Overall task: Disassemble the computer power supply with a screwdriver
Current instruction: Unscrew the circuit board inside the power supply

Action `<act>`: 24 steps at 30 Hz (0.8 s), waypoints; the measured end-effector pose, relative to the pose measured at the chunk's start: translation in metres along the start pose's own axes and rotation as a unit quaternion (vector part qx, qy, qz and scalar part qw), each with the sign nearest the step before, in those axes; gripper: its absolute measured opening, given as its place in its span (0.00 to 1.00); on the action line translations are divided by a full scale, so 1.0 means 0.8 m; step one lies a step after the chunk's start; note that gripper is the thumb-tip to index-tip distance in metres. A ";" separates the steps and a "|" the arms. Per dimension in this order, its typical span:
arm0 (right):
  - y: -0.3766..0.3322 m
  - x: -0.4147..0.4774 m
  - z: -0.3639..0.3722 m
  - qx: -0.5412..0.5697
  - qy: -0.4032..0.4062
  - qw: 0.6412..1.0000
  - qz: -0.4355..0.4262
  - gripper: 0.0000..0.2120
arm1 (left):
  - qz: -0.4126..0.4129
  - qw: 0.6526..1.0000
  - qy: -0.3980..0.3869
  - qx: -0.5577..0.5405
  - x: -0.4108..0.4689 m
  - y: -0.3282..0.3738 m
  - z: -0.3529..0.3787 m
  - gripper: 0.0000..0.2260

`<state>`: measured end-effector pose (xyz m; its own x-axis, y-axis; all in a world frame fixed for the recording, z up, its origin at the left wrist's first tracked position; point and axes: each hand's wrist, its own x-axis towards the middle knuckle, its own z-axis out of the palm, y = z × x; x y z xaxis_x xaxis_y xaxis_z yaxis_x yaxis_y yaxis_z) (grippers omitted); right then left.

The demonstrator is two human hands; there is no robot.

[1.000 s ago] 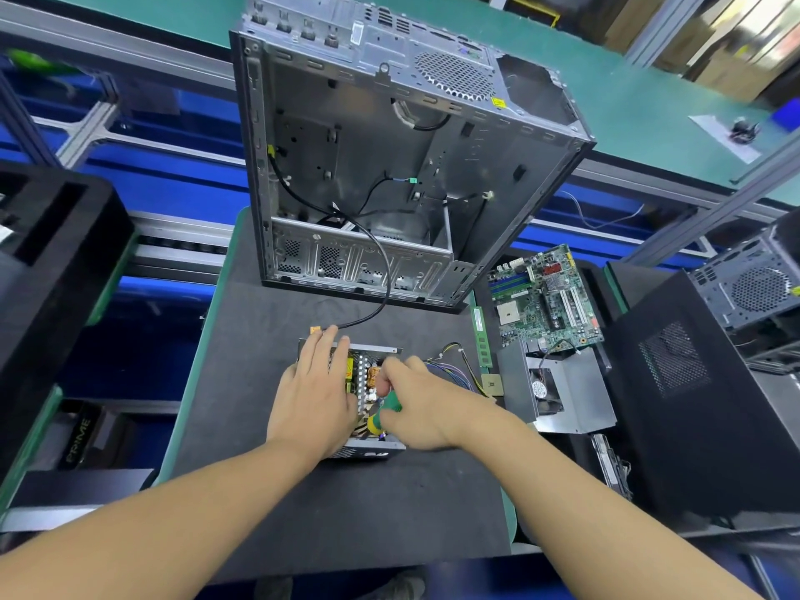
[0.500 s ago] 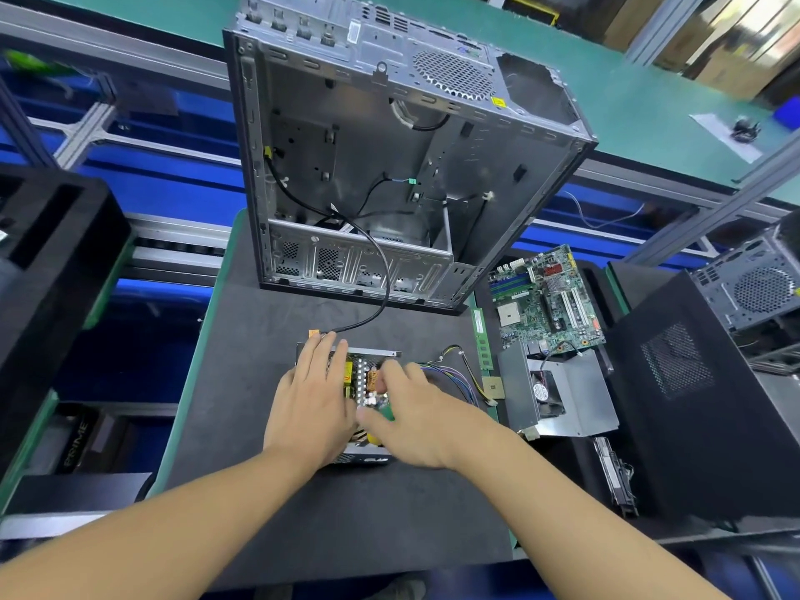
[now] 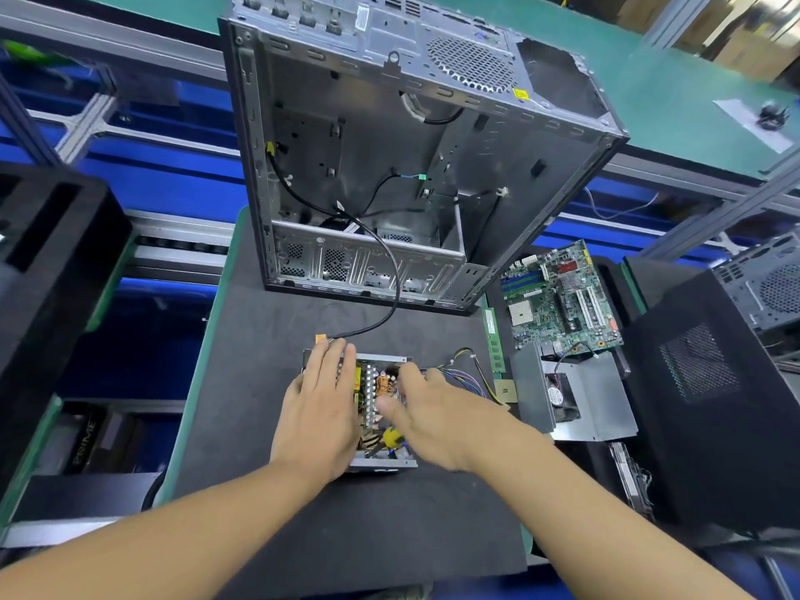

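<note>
The right hand (image 3: 437, 413) is opening wider than before, maybe touching the yellow-green screwdriver (image 3: 391, 437); too blurry to tell. The flat left hand (image 3: 320, 409) is pressing the open grey metal power supply (image 3: 381, 463) on the black mat (image 3: 259, 339).

I read the mat (image 3: 268, 383) as charcoal grey with a green edge. The case (image 3: 381, 136) is bare grey steel, its back punched with a round honeycomb grille and marked by a small yellow sticker (image 3: 521, 94). A black cable (image 3: 391, 279) ends in an orange plug (image 3: 320, 338). The power supply (image 3: 381, 463) shows me a silver frame, a copper coil and a yellow patch; its wires (image 3: 467, 376) are purple, yellow and black. The screwdriver (image 3: 391, 437) handle is yellow with dark marks. The motherboard (image 3: 558, 305) is green with white slots and a red patch, the tower (image 3: 701, 365) is black with fine mesh, and the table (image 3: 675, 93) is teal
</note>
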<state>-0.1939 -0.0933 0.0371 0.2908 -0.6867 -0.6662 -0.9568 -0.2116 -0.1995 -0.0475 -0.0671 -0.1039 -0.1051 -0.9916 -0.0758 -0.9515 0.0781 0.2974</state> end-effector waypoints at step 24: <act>-0.009 -0.008 0.010 0.026 -0.033 0.998 -0.042 0.12 | -0.005 1.000 -0.004 -0.017 0.000 0.002 -0.003 0.36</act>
<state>-0.1888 -0.0818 0.0365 0.3700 -0.6201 -0.6918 -0.9288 -0.2290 -0.2914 -0.0485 -0.0672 -0.1011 -0.0971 -0.9915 -0.0864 -0.9426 0.0638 0.3279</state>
